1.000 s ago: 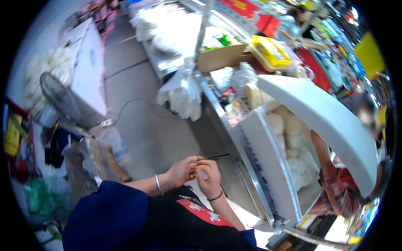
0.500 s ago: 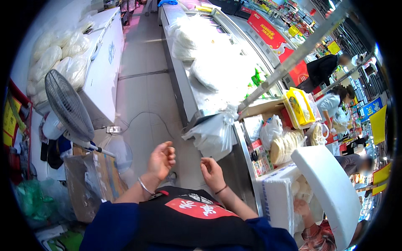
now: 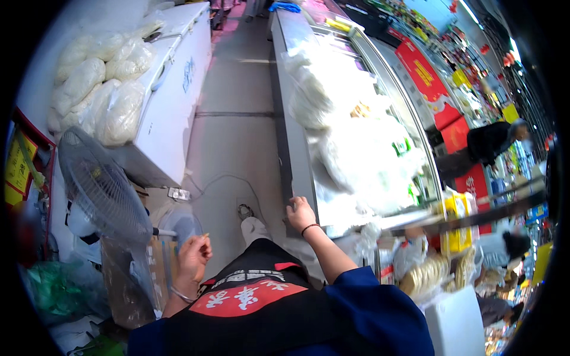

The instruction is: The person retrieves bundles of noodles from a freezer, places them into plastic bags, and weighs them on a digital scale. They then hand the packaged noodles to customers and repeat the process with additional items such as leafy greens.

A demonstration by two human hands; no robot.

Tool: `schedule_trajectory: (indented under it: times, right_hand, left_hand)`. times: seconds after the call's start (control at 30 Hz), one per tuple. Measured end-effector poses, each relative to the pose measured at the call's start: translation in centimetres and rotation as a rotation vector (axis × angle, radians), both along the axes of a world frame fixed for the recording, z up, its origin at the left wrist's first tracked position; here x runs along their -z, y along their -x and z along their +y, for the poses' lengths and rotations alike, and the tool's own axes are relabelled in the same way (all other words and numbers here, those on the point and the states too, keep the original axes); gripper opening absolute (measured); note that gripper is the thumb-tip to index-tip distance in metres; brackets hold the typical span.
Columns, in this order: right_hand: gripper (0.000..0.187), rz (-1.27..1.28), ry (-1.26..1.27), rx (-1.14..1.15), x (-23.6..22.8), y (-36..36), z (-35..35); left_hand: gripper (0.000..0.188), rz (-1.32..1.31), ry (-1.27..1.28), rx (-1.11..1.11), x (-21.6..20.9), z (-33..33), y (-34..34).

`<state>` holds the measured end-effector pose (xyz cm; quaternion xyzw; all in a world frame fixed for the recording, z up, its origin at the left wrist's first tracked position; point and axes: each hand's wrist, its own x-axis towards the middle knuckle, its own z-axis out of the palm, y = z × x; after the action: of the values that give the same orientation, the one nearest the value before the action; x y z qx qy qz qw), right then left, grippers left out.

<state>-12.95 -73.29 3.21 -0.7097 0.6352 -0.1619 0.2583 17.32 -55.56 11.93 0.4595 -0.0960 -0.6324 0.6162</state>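
My left hand [image 3: 195, 255], a bangle at its wrist, hangs at the lower left in front of my apron [image 3: 249, 296]. Its fingers are curled closed, and a tiny yellowish bit shows at the fingertips, too small to name. My right hand [image 3: 301, 215], with a dark band on the wrist, is at the near left edge of the metal counter [image 3: 297, 148]. Its fingers are loosely bent and hold nothing I can see; whether they touch the edge I cannot tell. White plastic bags [image 3: 368, 160] lie heaped on the counter beside it.
A white chest freezer [image 3: 172, 118] bearing filled clear bags [image 3: 83, 80] lines the left. Nearer are a standing fan [image 3: 104, 184] and a cardboard box [image 3: 157, 261]. A cable [image 3: 228, 175] crosses the aisle floor. Round flat breads [image 3: 424, 276] and a white foam piece [image 3: 454, 323] are at right.
I have moved forward along the aisle, and the counter now lies beside my right arm. My hands have spread apart: the left lower and leftward, the right up to the counter's edge.
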Motion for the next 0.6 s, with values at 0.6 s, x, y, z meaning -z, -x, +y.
schedule_trajectory:
  times: [0.6]
  right_hand:
    - [0.021, -0.389, -0.120, -0.167, -0.9, -14.6, -32.1]
  left_hand:
    - [0.026, 0.048, -0.306, -0.333, 3.3, -34.6, -12.6]
